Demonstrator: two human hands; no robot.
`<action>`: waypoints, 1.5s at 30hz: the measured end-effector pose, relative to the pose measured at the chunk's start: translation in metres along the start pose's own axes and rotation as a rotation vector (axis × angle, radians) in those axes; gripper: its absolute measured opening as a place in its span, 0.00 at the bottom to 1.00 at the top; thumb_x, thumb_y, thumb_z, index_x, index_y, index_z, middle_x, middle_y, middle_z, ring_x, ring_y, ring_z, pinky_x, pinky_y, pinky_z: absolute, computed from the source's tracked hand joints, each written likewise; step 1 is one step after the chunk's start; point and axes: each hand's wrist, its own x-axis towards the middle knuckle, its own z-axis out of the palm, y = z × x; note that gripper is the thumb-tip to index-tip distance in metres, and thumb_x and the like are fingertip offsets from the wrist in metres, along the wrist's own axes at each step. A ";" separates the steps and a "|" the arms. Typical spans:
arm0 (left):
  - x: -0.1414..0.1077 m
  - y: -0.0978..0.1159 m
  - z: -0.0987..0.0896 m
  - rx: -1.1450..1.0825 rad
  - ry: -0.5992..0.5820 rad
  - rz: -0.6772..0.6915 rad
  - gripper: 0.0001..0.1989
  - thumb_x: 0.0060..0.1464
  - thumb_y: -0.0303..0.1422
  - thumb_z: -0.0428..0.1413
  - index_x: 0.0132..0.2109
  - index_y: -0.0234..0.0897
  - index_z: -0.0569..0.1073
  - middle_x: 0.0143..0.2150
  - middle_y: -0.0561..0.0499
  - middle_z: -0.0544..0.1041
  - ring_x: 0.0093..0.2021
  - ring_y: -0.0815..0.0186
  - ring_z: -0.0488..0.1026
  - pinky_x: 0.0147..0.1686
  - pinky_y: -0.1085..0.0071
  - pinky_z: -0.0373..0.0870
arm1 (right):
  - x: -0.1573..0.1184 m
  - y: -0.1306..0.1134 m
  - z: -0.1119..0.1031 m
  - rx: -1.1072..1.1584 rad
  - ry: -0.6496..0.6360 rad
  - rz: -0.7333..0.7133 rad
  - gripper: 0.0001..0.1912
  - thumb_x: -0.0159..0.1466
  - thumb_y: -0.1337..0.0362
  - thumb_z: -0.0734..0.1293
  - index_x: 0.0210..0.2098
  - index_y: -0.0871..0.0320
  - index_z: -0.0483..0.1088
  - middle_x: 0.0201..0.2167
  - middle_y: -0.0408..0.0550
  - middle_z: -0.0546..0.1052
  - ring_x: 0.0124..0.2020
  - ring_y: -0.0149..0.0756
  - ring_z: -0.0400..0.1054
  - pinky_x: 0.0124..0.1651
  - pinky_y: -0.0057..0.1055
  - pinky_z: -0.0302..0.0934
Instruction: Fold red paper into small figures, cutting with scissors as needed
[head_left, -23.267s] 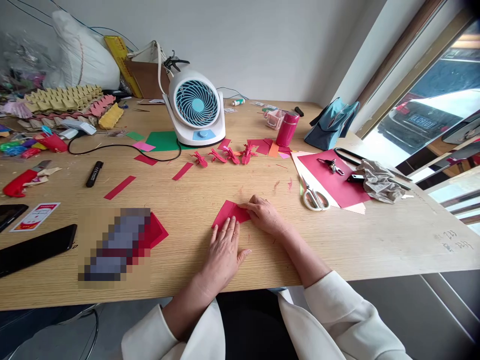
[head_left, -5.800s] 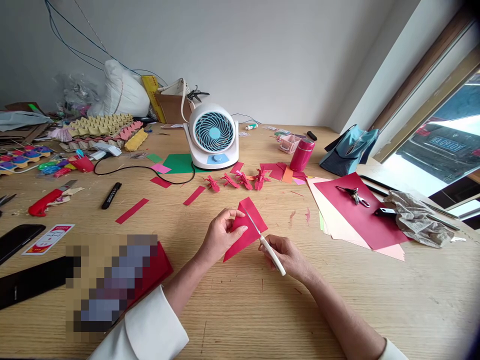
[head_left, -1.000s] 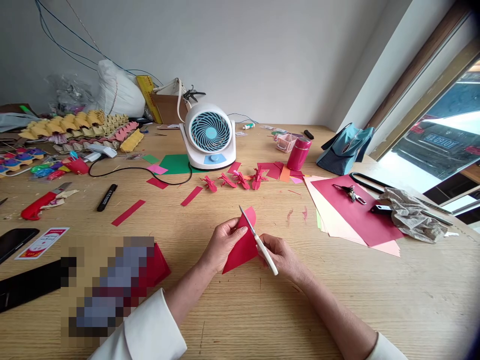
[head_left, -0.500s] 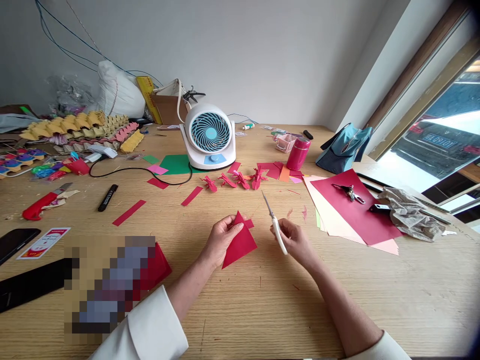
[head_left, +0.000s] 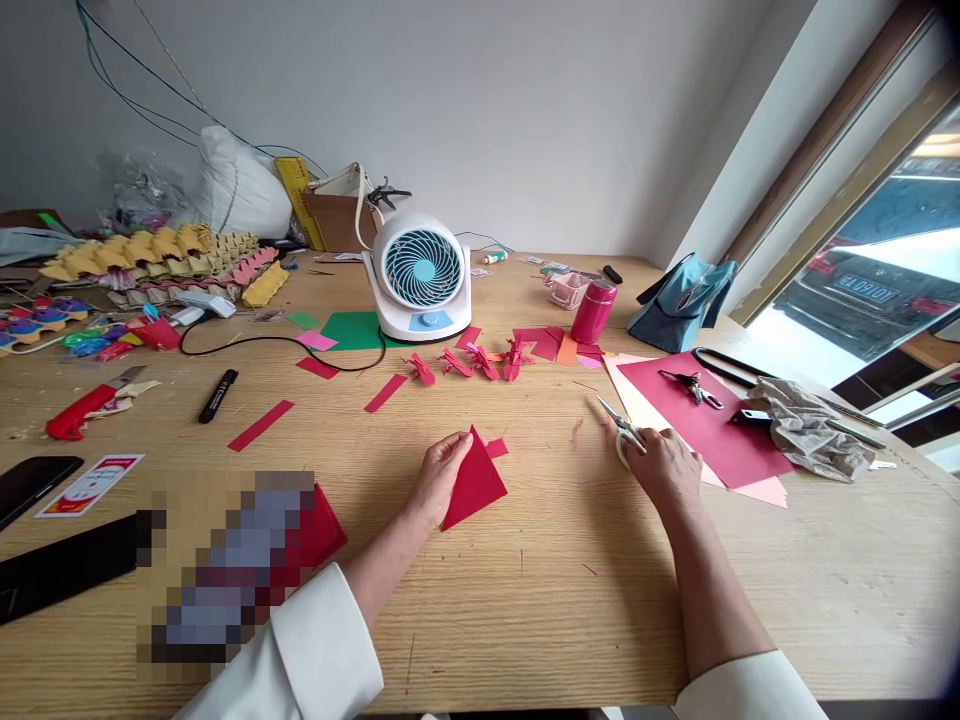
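Note:
My left hand (head_left: 442,478) pinches a piece of red paper (head_left: 478,482) with a pointed top, held just above the table. A small red paper strip (head_left: 497,447) shows beside its right edge. Farther right, my right hand (head_left: 664,468) has its fingers on the handles of the scissors (head_left: 624,425), which lie low at the tabletop with the blades pointing away to the left. Some fingertips are hidden under the hand. Beyond my hands stands a row of folded red paper figures (head_left: 484,362).
A white fan heater (head_left: 424,270) stands at the back centre, near a pink can (head_left: 594,312) and a blue bag (head_left: 681,300). Large red sheets (head_left: 720,430) lie right, with keys (head_left: 691,388) on top. A black marker (head_left: 218,397) and red strips (head_left: 260,426) lie left.
My right hand has moved right with the scissors and brought them down to the table near the large sheets. The left hand keeps the red paper in nearly the same place.

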 end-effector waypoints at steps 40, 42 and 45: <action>0.000 0.011 0.002 -0.163 0.006 0.033 0.22 0.42 0.41 0.67 0.23 0.37 0.62 0.20 0.59 0.62 0.22 0.75 0.58 0.25 0.76 0.57 | -0.064 -0.138 0.013 0.221 -0.046 -0.850 0.29 0.71 0.55 0.57 0.68 0.60 0.56 0.69 0.60 0.57 0.69 0.51 0.51 0.67 0.53 0.44; 0.001 0.009 0.001 -0.185 0.011 0.029 0.21 0.42 0.41 0.67 0.23 0.36 0.62 0.21 0.60 0.62 0.22 0.75 0.58 0.26 0.76 0.57 | -0.057 -0.140 0.018 0.198 -0.020 -0.789 0.31 0.71 0.54 0.56 0.69 0.62 0.54 0.70 0.60 0.54 0.70 0.51 0.48 0.68 0.52 0.43; 0.003 0.008 0.002 -0.205 0.034 0.040 0.23 0.41 0.41 0.68 0.23 0.36 0.60 0.20 0.61 0.59 0.21 0.76 0.55 0.25 0.76 0.55 | -0.056 -0.141 0.025 0.219 -0.019 -0.799 0.29 0.71 0.55 0.55 0.68 0.61 0.55 0.70 0.58 0.55 0.70 0.47 0.49 0.69 0.48 0.43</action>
